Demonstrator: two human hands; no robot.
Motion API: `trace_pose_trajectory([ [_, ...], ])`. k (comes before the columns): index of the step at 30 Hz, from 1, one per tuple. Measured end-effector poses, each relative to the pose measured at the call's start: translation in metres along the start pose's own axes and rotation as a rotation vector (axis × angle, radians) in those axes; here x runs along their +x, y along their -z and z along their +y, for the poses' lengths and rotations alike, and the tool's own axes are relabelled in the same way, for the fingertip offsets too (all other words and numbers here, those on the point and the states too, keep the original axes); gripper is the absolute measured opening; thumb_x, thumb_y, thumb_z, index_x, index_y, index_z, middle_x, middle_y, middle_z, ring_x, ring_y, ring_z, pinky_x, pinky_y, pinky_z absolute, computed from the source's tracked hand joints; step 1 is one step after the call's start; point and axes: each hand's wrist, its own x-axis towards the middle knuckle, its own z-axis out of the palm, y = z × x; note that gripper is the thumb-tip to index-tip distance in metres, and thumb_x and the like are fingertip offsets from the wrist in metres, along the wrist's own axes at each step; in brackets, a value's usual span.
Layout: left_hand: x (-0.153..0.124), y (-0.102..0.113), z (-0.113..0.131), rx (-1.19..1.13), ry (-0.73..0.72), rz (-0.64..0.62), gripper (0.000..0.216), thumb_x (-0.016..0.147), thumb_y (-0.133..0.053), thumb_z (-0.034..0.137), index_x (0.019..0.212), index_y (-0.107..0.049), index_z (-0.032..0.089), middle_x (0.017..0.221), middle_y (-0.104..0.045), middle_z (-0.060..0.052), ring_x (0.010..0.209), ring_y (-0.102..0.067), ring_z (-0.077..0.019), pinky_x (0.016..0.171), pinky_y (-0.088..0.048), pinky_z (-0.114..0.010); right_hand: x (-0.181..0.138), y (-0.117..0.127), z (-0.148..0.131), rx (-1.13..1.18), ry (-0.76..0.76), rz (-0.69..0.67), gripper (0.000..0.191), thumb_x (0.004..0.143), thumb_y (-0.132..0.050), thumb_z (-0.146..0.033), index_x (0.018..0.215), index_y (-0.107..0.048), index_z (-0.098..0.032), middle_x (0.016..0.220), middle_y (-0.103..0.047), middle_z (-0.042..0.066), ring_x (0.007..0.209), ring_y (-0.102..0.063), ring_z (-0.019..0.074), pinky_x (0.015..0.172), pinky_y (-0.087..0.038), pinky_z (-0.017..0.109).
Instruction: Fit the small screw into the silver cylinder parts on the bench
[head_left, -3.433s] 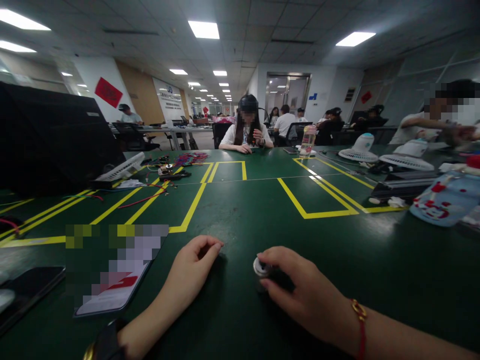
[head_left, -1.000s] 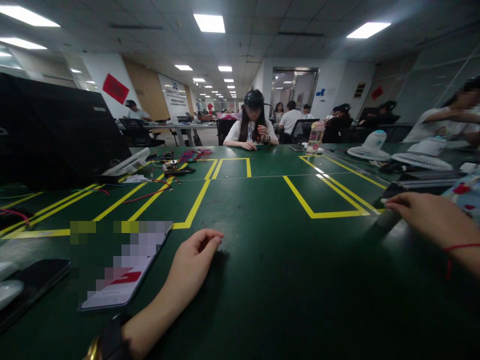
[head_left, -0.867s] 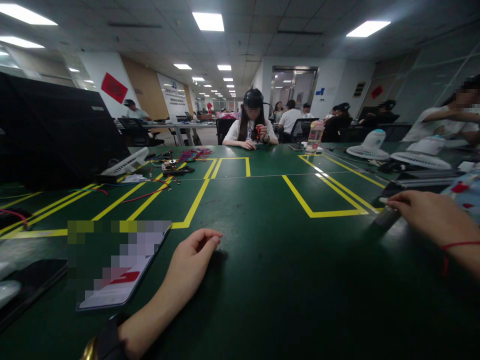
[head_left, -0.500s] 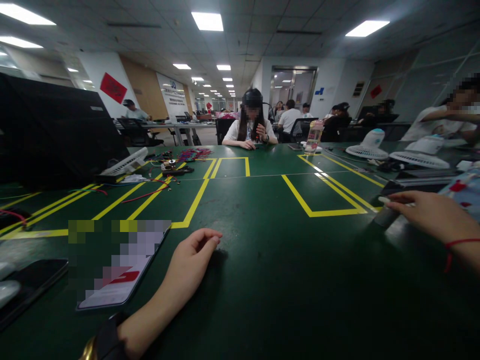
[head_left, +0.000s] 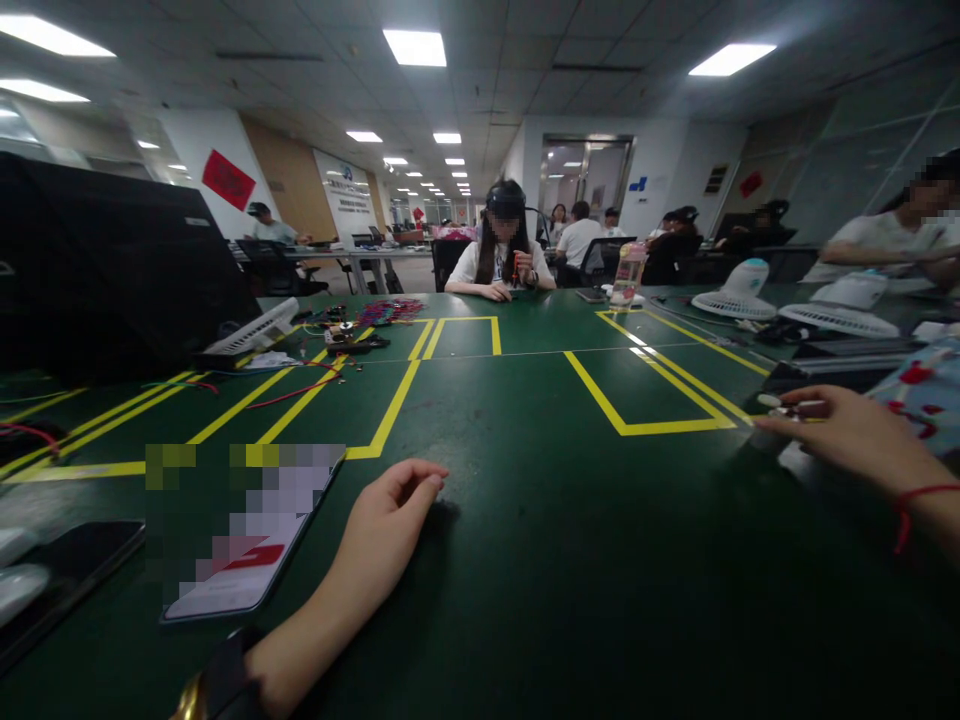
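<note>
My left hand [head_left: 394,510] rests on the dark green table with its fingers curled loosely and the thumb close to the index finger. Nothing shows in it. Left of it lies a phone [head_left: 259,580] with a lit screen, partly pixelated. Over at the right, my right hand [head_left: 847,430] is closed with its fingertips on a small whitish-grey object [head_left: 768,402], too blurred to name. The fingers hide part of it. A patterned light-blue item [head_left: 911,390] lies just beyond that hand.
Yellow tape [head_left: 675,427] marks the table [head_left: 525,560]. A black phone [head_left: 82,565] and a white mouse [head_left: 22,590] lie at left, below a large black monitor [head_left: 112,270]. Wires [head_left: 394,311], two white fans [head_left: 739,290] and a bottle [head_left: 628,275] stand farther back. A person [head_left: 506,245] sits opposite.
My right hand has lowered and shifted slightly with the small whitish-grey object; the grey part below it shows less. My left hand stays nearly still.
</note>
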Motion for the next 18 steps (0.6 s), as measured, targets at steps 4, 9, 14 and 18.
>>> trace_pose_trajectory([
  [4,0.0,-0.001,0.0,0.017,0.001,0.011,0.023,0.081,-0.052,0.039,0.09,-0.064,0.022,0.081,-0.067,0.0,0.078,-0.06,-0.0204,0.067,-0.04,-0.028,-0.018,-0.017,-0.006,-0.049,0.118,0.176,0.05,0.073,-0.056,-0.051,0.105,-0.06,-0.014,0.101,-0.063,0.014,0.088,-0.059,0.0244,0.073,-0.042,0.033],
  [9,0.001,-0.001,0.001,0.02,0.002,0.007,0.023,0.082,-0.052,0.039,0.089,-0.064,0.021,0.084,-0.067,-0.001,0.082,-0.06,-0.0212,0.069,-0.04,-0.029,-0.089,-0.024,-0.08,0.361,0.452,0.067,0.047,0.074,-0.06,-0.046,0.111,-0.057,-0.018,0.102,-0.064,0.008,0.084,-0.062,0.0192,0.074,-0.05,0.033],
  [14,0.001,-0.001,-0.004,0.031,-0.028,0.012,0.026,0.082,-0.051,0.042,0.091,-0.064,0.021,0.082,-0.067,-0.001,0.081,-0.061,-0.0218,0.07,-0.041,-0.03,-0.183,-0.039,-0.159,0.595,0.89,-0.291,0.034,0.079,-0.06,-0.029,0.112,-0.055,-0.023,0.111,-0.06,0.004,0.096,-0.059,0.0138,0.086,-0.05,0.03],
  [18,0.001,-0.001,-0.004,0.037,-0.043,0.01,0.027,0.082,-0.051,0.043,0.091,-0.064,0.021,0.085,-0.068,-0.002,0.084,-0.062,-0.0235,0.073,-0.043,-0.032,-0.209,-0.052,-0.171,0.648,0.986,-0.417,0.033,0.08,-0.057,-0.021,0.112,-0.053,-0.025,0.114,-0.058,0.003,0.105,-0.055,0.0132,0.094,-0.046,0.03],
])
